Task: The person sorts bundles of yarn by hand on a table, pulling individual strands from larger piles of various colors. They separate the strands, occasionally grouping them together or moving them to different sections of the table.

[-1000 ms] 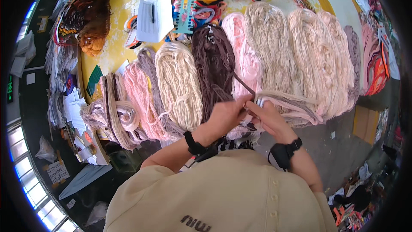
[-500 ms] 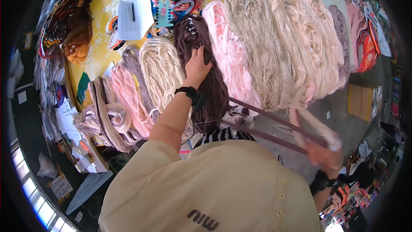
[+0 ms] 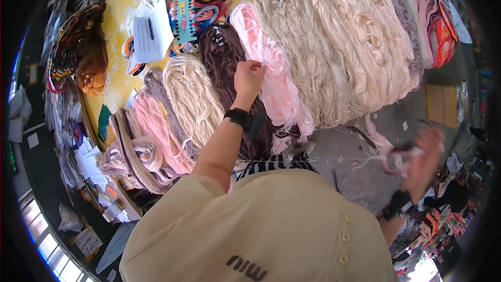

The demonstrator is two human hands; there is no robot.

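My left hand (image 3: 249, 80) is closed in a pinch at the left edge of the pale pink yarn skein (image 3: 282, 86). Just under its wrist lies the dark brown yarn skein (image 3: 222, 55). Out to the right, over the floor, my right hand (image 3: 425, 156) is smeared by motion but gripping a loose bunch of yarn strands (image 3: 395, 161), pink, brown and off-white, whose ends trail toward the table. A beige skein (image 3: 297, 36) lies to the right of the pink one, and a cream skein (image 3: 190, 91) to the left of the brown.
More skeins hang over the yellow table's (image 3: 122, 15) near edge, including a cream-pink one (image 3: 365, 47) and a twisted mixed bundle (image 3: 133, 151). Farther back lie papers with a pen (image 3: 151, 28) and a teal punched card (image 3: 184, 13). A cardboard box (image 3: 442, 104) stands at right.
My left hand has moved from the brown skein to the pink one. My right hand has swung outward and up, and the long brown strands once stretched from the skein now hang loose from it.
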